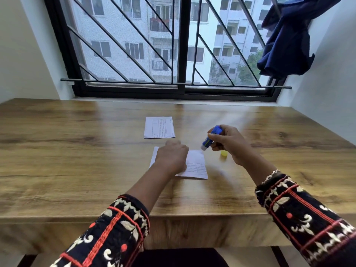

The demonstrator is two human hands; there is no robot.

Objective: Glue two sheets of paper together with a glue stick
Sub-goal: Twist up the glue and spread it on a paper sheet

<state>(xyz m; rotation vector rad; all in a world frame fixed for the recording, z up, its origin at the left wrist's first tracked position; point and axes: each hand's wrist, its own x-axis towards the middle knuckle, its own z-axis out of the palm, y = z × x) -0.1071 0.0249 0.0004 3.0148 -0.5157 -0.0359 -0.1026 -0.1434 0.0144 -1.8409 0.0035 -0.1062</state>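
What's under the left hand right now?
The left hand presses on the near sheet of paper, which lies flat on the wooden table. The sheet's middle and left part are covered, so any glue there cannot be seen.

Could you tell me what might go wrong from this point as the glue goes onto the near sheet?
The left hand pins only the left part of the near sheet, so its free right side may lift or crumple when the glue stick in the right hand drags across it. The tip is at the sheet's far right corner, so glue could smear onto the table. The yellow cap sits under the right hand and could be knocked away.
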